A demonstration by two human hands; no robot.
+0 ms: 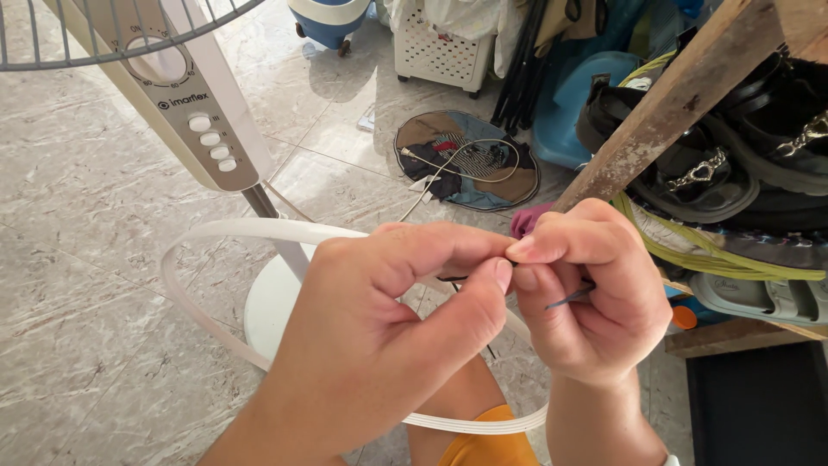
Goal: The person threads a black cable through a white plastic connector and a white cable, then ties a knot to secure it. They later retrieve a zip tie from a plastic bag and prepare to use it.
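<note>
Dark thin wire [565, 297], lying roughly left to right, is pinched between both hands at chest height: left hand [388, 328] grips one end with thumb and forefinger, right hand [586, 293] clenches the other, fingertips touching. A white flat band [216, 231] loops beneath them. Beyond lie the marble-tiled floor [86, 259], a pedestal fan [203, 121] and a wooden shoe rack [690, 95].

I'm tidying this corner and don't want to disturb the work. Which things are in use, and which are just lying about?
In use:
- left hand and right hand, fingers pinched together on a thin dark wire
- white plastic ring looped about the hands

Lying about:
- standing fan
- round patchwork mat
- white basket
- sandals on the wooden rack
</note>
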